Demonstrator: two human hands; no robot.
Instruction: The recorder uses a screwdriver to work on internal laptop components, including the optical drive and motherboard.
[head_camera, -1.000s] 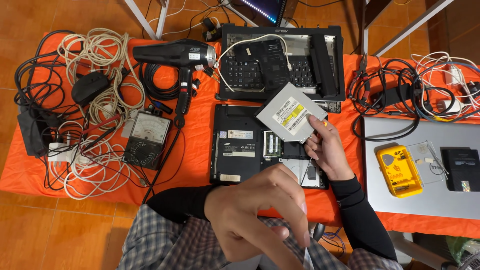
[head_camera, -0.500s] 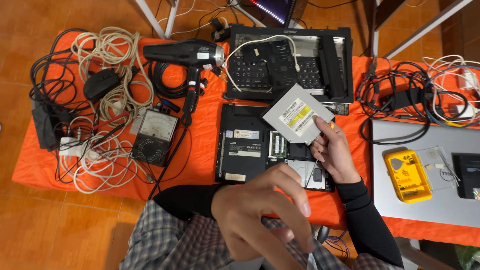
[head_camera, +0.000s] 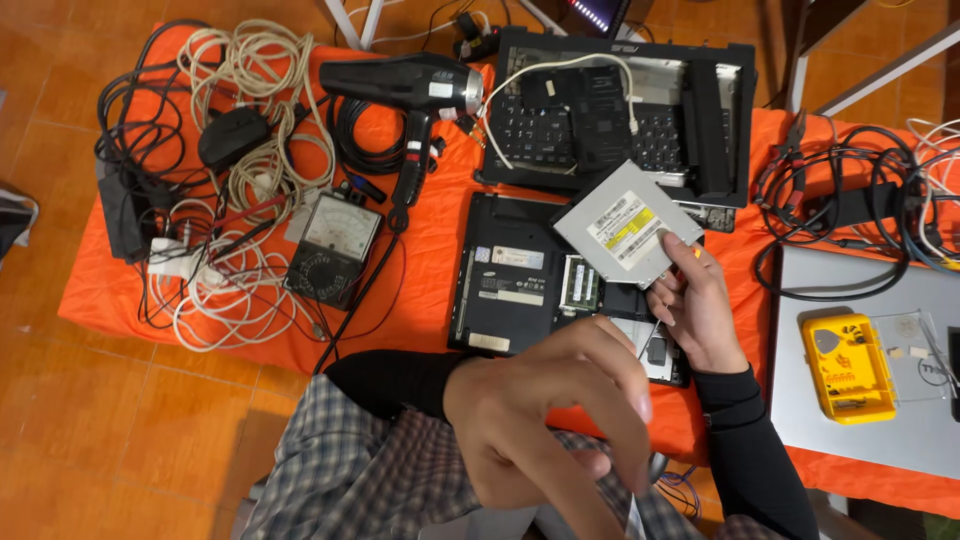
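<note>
- left hand (head_camera: 545, 415): bare, no glove, no ring or watch seen; near the camera and blurred
- left forearm: tight black sleeve (head_camera: 395, 380) down to the wrist
- right hand (head_camera: 697, 305): bare, no jewellery visible
- right forearm: same snug black sleeve (head_camera: 752, 450), cuff ends at the wrist, slight creases along it
- lap, near edge: plaid cloth (head_camera: 370, 470), grey and white checks with darker lines, loose fabric, folds visible
</note>
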